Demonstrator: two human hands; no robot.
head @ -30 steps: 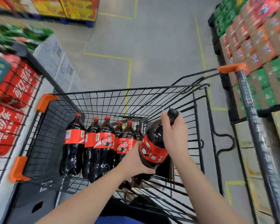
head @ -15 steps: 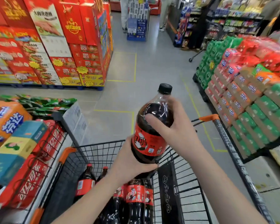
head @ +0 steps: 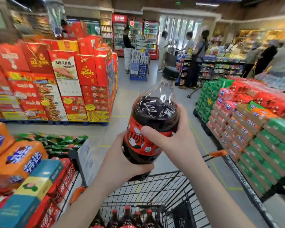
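I hold a large cola bottle (head: 155,112) with a black cap and red label up in front of me, tilted slightly right. My left hand (head: 120,163) grips its lower body from below and the left. My right hand (head: 176,139) grips its upper body, thumb across the label. Below stands a black wire shopping cart (head: 156,183), and the red caps of several more cola bottles (head: 130,218) show in it at the bottom edge.
Stacked red gift boxes (head: 56,79) fill the left side. Orange and teal drink cases (head: 18,163) sit on a second cart at near left. Green, red and orange can packs (head: 247,125) line the right. Several people (head: 194,58) stand by shelves and fridges beyond the open floor.
Both hands lifted the bottle out of the cart and up to chest height. My view has swung up from the cart basket to the store aisle.
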